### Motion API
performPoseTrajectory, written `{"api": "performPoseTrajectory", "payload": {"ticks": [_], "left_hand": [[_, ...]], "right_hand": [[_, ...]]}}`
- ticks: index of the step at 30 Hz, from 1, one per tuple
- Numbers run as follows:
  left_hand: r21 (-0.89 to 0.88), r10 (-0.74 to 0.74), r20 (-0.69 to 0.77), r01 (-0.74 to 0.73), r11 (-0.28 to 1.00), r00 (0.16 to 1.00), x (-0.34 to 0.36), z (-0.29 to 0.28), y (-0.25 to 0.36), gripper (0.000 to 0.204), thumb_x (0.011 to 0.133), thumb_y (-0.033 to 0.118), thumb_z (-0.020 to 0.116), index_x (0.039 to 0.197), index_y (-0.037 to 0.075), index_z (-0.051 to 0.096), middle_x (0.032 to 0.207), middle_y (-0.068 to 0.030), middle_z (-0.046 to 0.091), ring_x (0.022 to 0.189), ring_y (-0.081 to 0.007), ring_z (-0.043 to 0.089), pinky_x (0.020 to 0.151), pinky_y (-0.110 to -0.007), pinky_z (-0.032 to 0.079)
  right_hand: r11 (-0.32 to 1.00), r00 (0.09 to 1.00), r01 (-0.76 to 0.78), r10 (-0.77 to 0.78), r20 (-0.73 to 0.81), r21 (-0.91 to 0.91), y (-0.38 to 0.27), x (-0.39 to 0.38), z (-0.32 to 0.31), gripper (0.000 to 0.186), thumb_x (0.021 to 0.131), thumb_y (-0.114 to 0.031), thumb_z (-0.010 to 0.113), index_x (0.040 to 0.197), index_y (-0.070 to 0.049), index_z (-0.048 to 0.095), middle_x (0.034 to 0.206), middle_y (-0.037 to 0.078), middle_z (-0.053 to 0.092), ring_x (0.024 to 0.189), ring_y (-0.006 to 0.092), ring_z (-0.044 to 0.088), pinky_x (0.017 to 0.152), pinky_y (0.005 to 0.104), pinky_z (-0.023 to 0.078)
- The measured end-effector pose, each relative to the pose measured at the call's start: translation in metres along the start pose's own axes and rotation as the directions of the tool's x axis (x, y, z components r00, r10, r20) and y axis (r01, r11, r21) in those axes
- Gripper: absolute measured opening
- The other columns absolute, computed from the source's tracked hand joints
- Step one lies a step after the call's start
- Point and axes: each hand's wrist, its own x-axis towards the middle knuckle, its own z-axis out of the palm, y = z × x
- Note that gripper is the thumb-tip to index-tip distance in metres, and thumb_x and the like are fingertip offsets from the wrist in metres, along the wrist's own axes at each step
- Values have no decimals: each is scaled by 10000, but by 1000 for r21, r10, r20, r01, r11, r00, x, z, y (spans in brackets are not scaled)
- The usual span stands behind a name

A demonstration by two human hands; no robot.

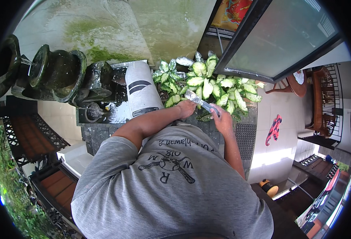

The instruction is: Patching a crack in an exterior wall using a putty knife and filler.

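In front of my chest my right hand (222, 118) is closed around the handle of a putty knife (206, 105), which points up and to the left. White paste (192, 96) clings around the far end of its blade. My left hand (186, 108) is beside the blade, just below the paste, with its fingers curled in. Whether it grips the blade or a second tool is hidden. Green and cream leafy plants (207, 81) spread just beyond both hands. Left of them lies a pale grey sack (143, 87) with dark curved stripes.
White powder or paste (119, 113) is smeared on a dark surface left of the sack. Mossy stone pots (58, 69) stand farther left. A framed glass panel (279, 40) juts out at upper right. A red and dark cloth (273, 129) lies on the floor tiles.
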Motion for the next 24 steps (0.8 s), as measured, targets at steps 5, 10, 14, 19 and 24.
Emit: {"api": "performPoseTrajectory", "payload": {"ticks": [5, 10, 14, 19, 24], "left_hand": [[-173, -159, -144, 133, 976, 977, -8, 15, -3, 545, 972, 190, 574, 1469, -32, 602, 1671, -200, 418, 1560, -373, 362, 1293, -447, 285], [-298, -204, -106, 165, 940, 973, -1, 40, -3, 487, 918, 202, 643, 1359, 0, 692, 1669, -179, 431, 1482, -318, 476, 1244, -459, 356], [-152, 72, 47, -64, 986, 996, -12, -1, -4, 481, 1021, 214, 531, 1431, -27, 606, 1653, -148, 453, 1446, -311, 502, 1178, -463, 419], [-390, -19, 304, 142, 910, 953, -8, -20, -7, 415, 1087, 246, 469, 1332, -31, 660, 1655, -179, 435, 1366, -324, 570, 1149, -437, 436], [-333, -187, -223, 105, 937, 957, -16, 30, -1, 411, 1040, 241, 515, 1294, -32, 688, 1476, -210, 596, 1330, -371, 592, 1109, -475, 478]], "right_hand": [[991, 996, -76, 71, -51, -111, 12, -1, -1, 346, 1055, -293, 623, 1300, -74, 732, 989, 244, 762, 885, 437, 738, 804, 482, 571], [999, 996, 18, -21, 86, 41, 2, -3, -7, 360, 1072, -306, 631, 1347, -90, 714, 1007, 189, 781, 791, 273, 776, 779, 404, 572], [981, 982, 164, -172, -72, -104, 29, -5, 2, 356, 1067, -307, 643, 1343, -95, 718, 1078, 198, 775, 809, 279, 775, 804, 402, 570], [996, 998, 59, -58, -22, 66, 18, -3, -1, 324, 1068, -268, 633, 1320, -87, 726, 1047, 194, 768, 797, 284, 767, 803, 391, 572], [999, 997, 16, -13, -73, 42, 30, 13, 2, 347, 1079, -291, 622, 1292, -34, 718, 915, 196, 767, 780, 270, 768, 766, 396, 575]]}}
